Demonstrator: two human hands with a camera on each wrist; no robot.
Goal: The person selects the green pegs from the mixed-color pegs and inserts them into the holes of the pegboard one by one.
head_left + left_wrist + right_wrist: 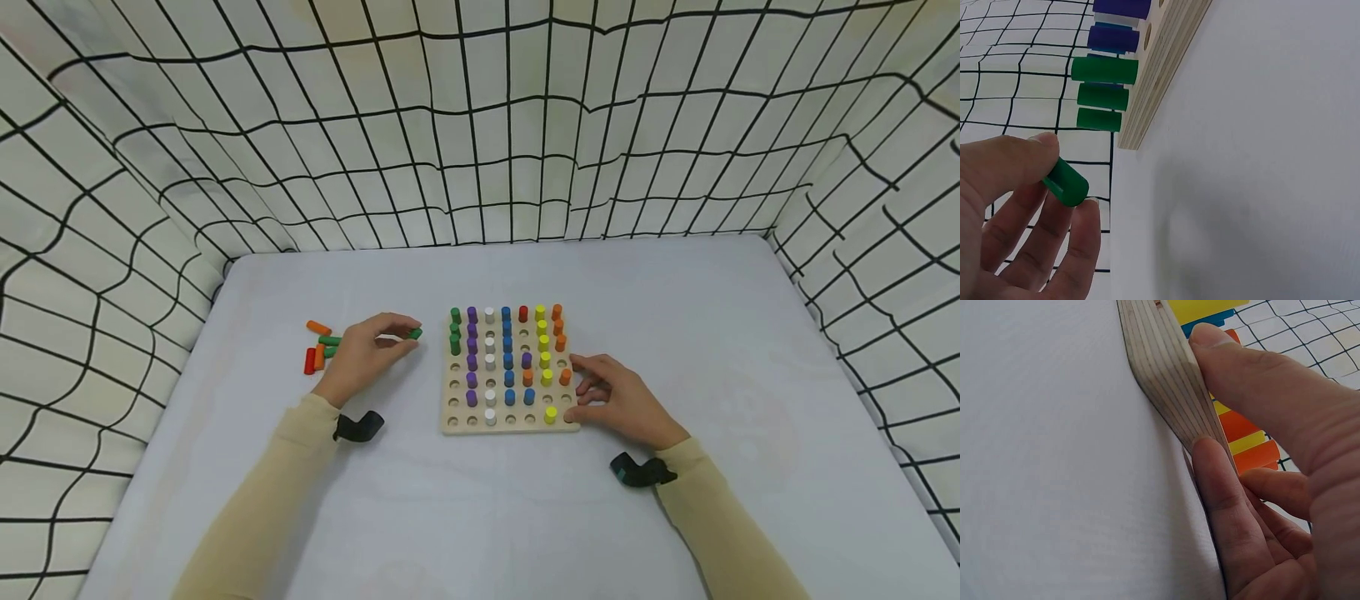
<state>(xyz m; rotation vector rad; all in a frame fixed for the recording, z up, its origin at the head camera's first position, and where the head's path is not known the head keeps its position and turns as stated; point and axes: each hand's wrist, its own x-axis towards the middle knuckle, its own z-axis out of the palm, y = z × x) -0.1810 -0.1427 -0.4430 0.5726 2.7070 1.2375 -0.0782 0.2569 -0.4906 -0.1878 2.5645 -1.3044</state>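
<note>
Up in the air it was, a green peg (1067, 183), tilted and just off the left side of the wooden pegboard (491, 429)! The left hand (367, 346) had it pinched, thumb against fingertips, the other fingers loosely bent, with the gap nearly closed down onto that one peg. And over on the far side, the right hand (622, 402) had hold of the board, its thumb on the near right corner and its fingers bent along the right edge. What a line-up on that board: three green pegs (454, 344) upright at the far end of the leftmost column, then purple pegs (472, 363), white pegs (490, 362) and blue pegs (507, 344), a mixed column topped by a red peg (523, 314), then yellow pegs (543, 343) and, on the right, orange pegs (558, 327). Round holes showed among them. Out beyond the left hand lay a small group of loose pegs (310, 361), orange, green and red, flat on the white table (480, 517). Tan sleeves (255, 500) covered both arms, a dark device (360, 427) sat at each wrist, and black netting (510, 183) stood around the table's far side and flanks.
</note>
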